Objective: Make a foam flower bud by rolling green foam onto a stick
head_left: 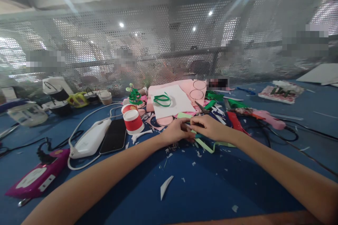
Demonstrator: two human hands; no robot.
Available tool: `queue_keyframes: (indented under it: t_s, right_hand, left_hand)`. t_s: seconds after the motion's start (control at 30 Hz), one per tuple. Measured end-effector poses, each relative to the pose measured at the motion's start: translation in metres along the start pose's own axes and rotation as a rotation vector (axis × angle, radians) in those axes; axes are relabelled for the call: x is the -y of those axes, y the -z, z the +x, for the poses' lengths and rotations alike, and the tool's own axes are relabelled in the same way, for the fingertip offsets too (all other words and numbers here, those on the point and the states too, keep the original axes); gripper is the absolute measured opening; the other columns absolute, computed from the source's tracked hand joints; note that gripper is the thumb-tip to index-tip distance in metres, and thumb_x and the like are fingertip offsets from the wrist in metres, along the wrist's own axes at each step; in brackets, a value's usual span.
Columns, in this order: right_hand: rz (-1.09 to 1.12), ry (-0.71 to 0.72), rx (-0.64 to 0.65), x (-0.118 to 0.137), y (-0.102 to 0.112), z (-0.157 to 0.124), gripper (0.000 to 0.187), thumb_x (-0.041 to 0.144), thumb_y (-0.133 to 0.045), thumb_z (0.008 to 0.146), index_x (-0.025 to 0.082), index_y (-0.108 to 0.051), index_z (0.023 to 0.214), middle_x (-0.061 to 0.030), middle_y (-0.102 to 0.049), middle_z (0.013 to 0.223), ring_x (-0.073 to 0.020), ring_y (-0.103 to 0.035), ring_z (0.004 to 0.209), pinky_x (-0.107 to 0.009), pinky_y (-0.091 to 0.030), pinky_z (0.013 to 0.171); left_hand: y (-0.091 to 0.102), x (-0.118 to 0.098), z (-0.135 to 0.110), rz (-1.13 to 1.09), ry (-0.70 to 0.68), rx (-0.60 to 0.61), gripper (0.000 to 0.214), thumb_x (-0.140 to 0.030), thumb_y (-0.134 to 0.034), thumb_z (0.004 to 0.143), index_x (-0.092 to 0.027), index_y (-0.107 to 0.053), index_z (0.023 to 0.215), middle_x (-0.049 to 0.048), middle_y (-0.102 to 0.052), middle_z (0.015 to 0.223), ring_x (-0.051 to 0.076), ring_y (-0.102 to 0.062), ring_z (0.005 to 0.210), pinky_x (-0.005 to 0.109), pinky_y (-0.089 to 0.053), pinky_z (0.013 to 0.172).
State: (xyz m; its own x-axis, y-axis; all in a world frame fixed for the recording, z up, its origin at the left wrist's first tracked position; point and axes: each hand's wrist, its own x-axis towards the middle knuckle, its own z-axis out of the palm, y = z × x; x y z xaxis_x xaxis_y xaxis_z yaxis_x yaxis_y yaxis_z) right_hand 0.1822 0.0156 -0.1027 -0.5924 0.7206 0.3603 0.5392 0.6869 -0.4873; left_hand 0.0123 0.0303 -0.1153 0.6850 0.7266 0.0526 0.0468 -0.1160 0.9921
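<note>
My left hand (175,130) and my right hand (210,127) meet above the middle of the blue table, fingers curled and pinched together. A narrow light green strip (204,145) passes out from between them and bends toward the right below my right wrist. The fingers hide the part they grip. Something small and teal shows under my right fingers. Behind the hands, a loop of dark green ribbon (162,100) rests on a white sheet (175,107) over pink paper (155,89). Dark-bladed scissors (202,108) lie just beyond my right hand.
Left of my hands are a red-and-white paper cup (133,122), a black phone (114,136), a white power bank (91,138) and a purple power strip (39,175). A pink glue gun (268,118) with cables lies right. Paper scraps litter the table; a perforated metal screen (148,42) stands behind.
</note>
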Motion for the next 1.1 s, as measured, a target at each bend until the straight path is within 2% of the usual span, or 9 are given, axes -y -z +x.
queue_keyframes:
  t_s: [0.23,0.4,0.5,0.7,0.93,1.1]
  right_hand:
    - [-0.021,-0.011,-0.034,-0.0001,0.0009,-0.0001,0.026,0.027,-0.042,0.086,0.017,-0.04,0.063,0.0037,-0.04,0.056,-0.0082,-0.035,0.052,-0.022,-0.026,0.049]
    - [-0.023,-0.01,-0.036,-0.0014,-0.0003,0.0001,0.024,0.027,-0.041,0.087,0.017,-0.044,0.065,0.0035,-0.042,0.056,-0.0081,-0.036,0.051,-0.021,-0.026,0.048]
    - [-0.032,0.008,-0.04,-0.0017,-0.0018,0.0003,0.024,0.027,-0.042,0.086,0.017,-0.043,0.065,0.0036,-0.042,0.055,-0.0081,-0.037,0.05,-0.021,-0.026,0.048]
    - [-0.08,0.028,-0.072,-0.0002,-0.0006,-0.0007,0.022,0.024,-0.042,0.085,0.017,-0.042,0.065,0.0039,-0.041,0.054,-0.008,-0.035,0.049,-0.022,-0.025,0.048]
    - [-0.094,0.009,-0.06,-0.0003,0.0006,-0.0018,0.022,0.025,-0.041,0.087,0.017,-0.042,0.067,0.0028,-0.043,0.059,-0.0085,-0.037,0.052,-0.022,-0.027,0.051]
    - [-0.05,-0.031,-0.089,-0.0016,0.0014,-0.0002,0.029,0.035,-0.036,0.089,0.017,-0.042,0.066,0.0019,-0.044,0.06,-0.0097,-0.04,0.055,-0.023,-0.028,0.052]
  left_hand:
    - [-0.0001,0.0022,0.0011,0.001,0.0,-0.006,0.046,-0.031,-0.076,0.054,-0.012,-0.057,0.092,0.0015,-0.063,0.061,0.015,-0.063,0.056,0.025,-0.05,0.054]
    - [0.001,0.0029,0.0,-0.027,-0.044,-0.132,0.056,-0.025,-0.079,0.047,-0.012,-0.056,0.096,-0.0001,-0.063,0.066,0.013,-0.061,0.061,0.025,-0.05,0.062]
    - [0.0006,0.0013,-0.0014,-0.053,-0.038,-0.166,0.059,-0.024,-0.08,0.046,-0.012,-0.054,0.098,-0.0008,-0.063,0.064,0.012,-0.06,0.057,0.026,-0.05,0.06]
    - [-0.0009,0.0007,-0.0007,-0.034,-0.03,-0.125,0.056,-0.025,-0.079,0.049,-0.013,-0.056,0.099,-0.0012,-0.062,0.061,0.012,-0.06,0.052,0.023,-0.049,0.053]
    - [-0.0012,0.0002,-0.0006,0.01,-0.029,-0.097,0.046,-0.027,-0.076,0.053,-0.012,-0.059,0.093,0.0004,-0.063,0.059,0.013,-0.061,0.053,0.023,-0.049,0.053]
    - [-0.0003,0.0025,-0.0004,-0.026,-0.045,-0.123,0.047,-0.028,-0.076,0.054,-0.012,-0.058,0.094,0.0001,-0.063,0.059,0.013,-0.061,0.053,0.024,-0.05,0.055]
